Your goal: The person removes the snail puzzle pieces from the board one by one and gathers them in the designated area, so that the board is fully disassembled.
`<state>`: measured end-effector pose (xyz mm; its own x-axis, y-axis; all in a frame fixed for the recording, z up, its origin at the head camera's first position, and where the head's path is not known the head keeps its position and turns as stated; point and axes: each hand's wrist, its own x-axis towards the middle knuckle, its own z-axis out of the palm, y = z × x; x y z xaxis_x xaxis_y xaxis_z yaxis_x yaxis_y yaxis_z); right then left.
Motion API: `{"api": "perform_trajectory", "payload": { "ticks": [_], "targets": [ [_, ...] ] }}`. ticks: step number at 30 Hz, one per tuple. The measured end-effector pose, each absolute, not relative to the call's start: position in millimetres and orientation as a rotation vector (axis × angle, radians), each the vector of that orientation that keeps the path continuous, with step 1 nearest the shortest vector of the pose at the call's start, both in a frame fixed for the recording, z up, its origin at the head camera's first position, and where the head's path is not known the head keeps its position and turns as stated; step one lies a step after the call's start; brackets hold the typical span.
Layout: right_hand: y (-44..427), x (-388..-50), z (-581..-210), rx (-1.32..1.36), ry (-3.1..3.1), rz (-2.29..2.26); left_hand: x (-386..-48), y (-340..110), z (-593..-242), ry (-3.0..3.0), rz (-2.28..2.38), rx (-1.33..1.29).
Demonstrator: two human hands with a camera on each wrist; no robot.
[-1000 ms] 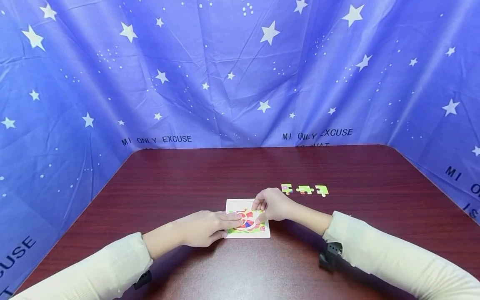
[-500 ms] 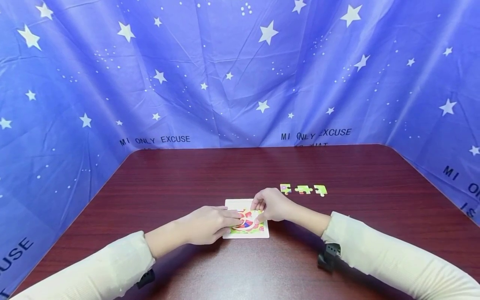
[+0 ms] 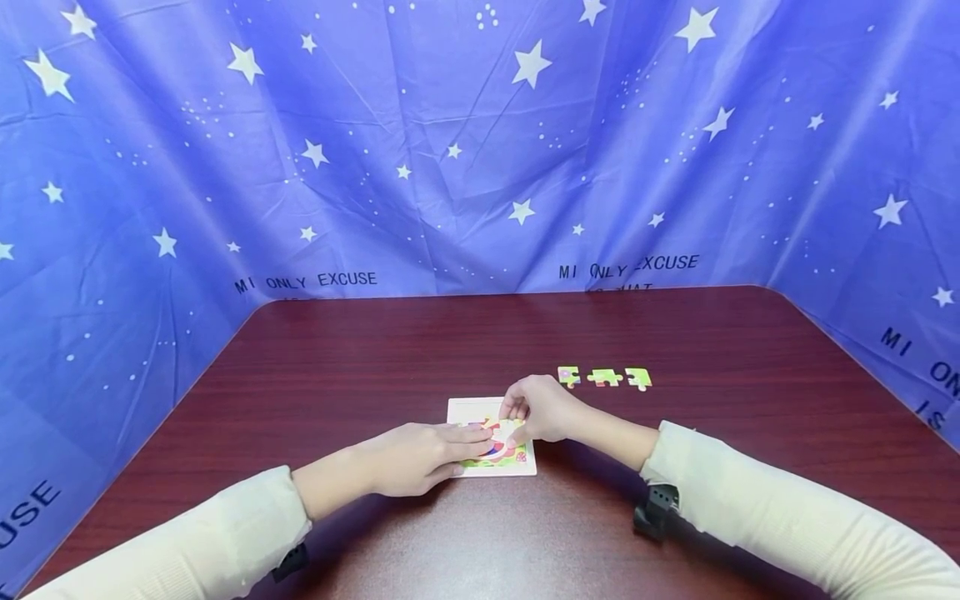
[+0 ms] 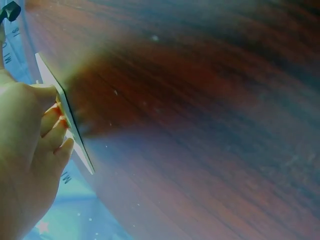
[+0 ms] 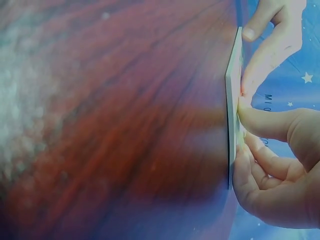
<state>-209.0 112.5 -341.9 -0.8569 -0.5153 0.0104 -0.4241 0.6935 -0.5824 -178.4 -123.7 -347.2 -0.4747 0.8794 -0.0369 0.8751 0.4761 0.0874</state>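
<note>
A white-framed puzzle board (image 3: 491,472) with a colourful picture lies flat on the table. The left hand (image 3: 415,457) lies over its left side, fingers stretched across the picture; in the left wrist view that hand (image 4: 30,145) meets the board's edge (image 4: 76,131). Over the board's right side, the right hand (image 3: 550,408) has thumb and fingers curled round a small puzzle piece (image 3: 511,428) at the picture. The right wrist view shows the right hand (image 5: 285,170) with thumb and fingertips at the board (image 5: 233,95), the piece mostly hidden between them.
Behind the right hand, three loose green puzzle pieces (image 3: 604,378) lie in a row on the dark red wooden table (image 3: 375,342). A blue curtain with white stars (image 3: 465,192) hangs around the table's far side and both sides. Each wrist carries a black strap device (image 3: 657,508).
The left fingers have shifted slightly over the picture. The right hand stays at nearly the same spot on the board. The whole view has drifted a little.
</note>
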Motion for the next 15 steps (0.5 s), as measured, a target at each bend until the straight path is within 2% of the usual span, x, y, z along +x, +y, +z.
{"api": "perform_trajectory", "payload": {
  "ticks": [15],
  "targets": [
    [115.9, -212.0, -344.4, -0.819, 2.690, -0.984, -179.3, -123.7, -349.6, 2.621, 0.146, 1.539]
  ]
}}
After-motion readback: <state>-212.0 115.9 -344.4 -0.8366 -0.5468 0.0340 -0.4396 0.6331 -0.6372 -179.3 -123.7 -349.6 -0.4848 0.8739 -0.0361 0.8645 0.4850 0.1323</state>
